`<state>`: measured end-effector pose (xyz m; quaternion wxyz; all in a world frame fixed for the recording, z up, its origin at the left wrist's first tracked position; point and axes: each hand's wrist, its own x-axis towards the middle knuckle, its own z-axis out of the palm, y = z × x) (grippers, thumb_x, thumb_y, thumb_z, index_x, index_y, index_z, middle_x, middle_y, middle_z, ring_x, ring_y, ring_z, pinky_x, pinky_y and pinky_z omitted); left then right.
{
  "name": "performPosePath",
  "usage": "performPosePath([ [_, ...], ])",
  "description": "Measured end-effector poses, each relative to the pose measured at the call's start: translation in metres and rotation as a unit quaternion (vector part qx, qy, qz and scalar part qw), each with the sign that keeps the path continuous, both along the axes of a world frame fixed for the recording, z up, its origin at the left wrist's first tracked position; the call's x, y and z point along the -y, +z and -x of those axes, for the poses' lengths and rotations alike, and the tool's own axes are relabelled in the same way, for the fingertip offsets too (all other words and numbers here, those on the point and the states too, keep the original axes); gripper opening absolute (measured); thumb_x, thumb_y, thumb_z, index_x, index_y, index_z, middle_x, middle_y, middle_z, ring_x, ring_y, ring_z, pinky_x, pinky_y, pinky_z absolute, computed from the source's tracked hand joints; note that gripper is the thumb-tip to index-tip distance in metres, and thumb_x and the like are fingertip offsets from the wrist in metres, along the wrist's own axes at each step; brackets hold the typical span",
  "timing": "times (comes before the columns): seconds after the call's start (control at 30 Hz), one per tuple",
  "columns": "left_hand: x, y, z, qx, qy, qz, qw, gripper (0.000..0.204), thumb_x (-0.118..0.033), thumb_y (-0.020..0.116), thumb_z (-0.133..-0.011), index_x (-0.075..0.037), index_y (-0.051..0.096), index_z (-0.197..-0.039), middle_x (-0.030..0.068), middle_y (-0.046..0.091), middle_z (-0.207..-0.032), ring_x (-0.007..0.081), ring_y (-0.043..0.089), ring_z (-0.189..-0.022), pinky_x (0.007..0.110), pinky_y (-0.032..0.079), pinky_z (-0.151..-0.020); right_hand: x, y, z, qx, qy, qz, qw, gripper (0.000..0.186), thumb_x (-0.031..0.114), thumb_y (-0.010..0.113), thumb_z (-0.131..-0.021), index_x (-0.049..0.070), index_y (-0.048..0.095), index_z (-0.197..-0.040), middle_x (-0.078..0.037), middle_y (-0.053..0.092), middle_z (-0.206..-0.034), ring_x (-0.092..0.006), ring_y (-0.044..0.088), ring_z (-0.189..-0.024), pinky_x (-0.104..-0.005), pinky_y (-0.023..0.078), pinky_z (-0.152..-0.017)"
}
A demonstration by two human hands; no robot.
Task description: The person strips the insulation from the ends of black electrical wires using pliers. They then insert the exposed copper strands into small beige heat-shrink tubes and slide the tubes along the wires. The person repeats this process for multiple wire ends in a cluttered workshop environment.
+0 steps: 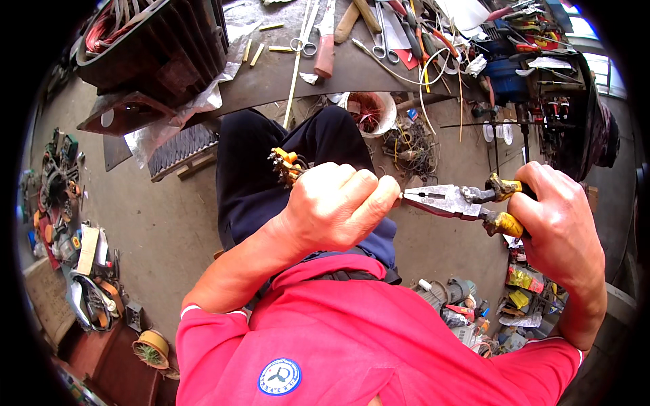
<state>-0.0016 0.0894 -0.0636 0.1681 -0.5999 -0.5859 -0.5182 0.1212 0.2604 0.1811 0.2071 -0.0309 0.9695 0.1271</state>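
My left hand (342,206) is closed above my dark-trousered lap, gripping an orange part with dark metal studs (288,166) that sticks out past its knuckles toward the upper left. My right hand (552,230) is wrapped round the yellow-handled combination pliers (443,201), whose handles look worn and grimy. The jaws point left and reach my left fingertips, at a small piece of metal (401,195) between them; whether they grip it is too small to tell.
A dark workbench (261,81) spans the top, holding a finned motor housing (152,47), scissors and hand tools (386,34). A white bucket of red wire (369,111) stands beneath it, beside tangled wire. Clutter (61,203) lies on the floor at left, more parts (457,304) at lower right.
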Motion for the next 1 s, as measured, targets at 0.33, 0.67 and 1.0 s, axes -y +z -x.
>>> performPosePath([
  [0.33, 0.003, -0.004, 0.005, 0.264, -0.219, 0.038, 0.938, 0.022, 0.001, 0.073, -0.083, -0.001, 0.062, -0.102, 0.0090, 0.066, -0.085, 0.0237, 0.061, -0.066, 0.034, 0.048, -0.056, 0.007, 0.001, 0.004, -0.042, 0.054, -0.079, 0.995, 0.018, 0.012, 0.067, -0.065, 0.003, 0.051, -0.067, -0.010, 0.053, -0.087, -0.0256, 0.054, -0.074, -0.0390, 0.043, -0.065],
  [0.67, 0.011, -0.014, 0.018, 0.231, -0.197, 0.054, 0.951, 0.019, -0.004, 0.075, -0.083, -0.001, 0.065, -0.099, 0.0092, 0.063, -0.079, 0.0252, 0.061, -0.066, 0.034, 0.049, -0.058, 0.006, 0.002, 0.001, -0.048, 0.059, -0.078, 0.994, 0.020, 0.012, 0.068, -0.065, 0.003, 0.051, -0.068, -0.011, 0.055, -0.091, -0.0260, 0.055, -0.074, -0.0393, 0.043, -0.065],
  [1.0, 0.014, 0.009, 0.020, 0.293, -0.317, 0.122, 0.894, 0.017, -0.016, 0.069, -0.091, -0.001, 0.062, -0.096, 0.0101, 0.056, -0.077, 0.0287, 0.058, -0.068, 0.036, 0.046, -0.060, 0.011, 0.002, 0.006, -0.049, 0.089, -0.066, 0.993, 0.020, 0.016, 0.067, -0.063, 0.004, 0.051, -0.066, -0.011, 0.055, -0.091, -0.0251, 0.053, -0.073, -0.0382, 0.042, -0.064],
])
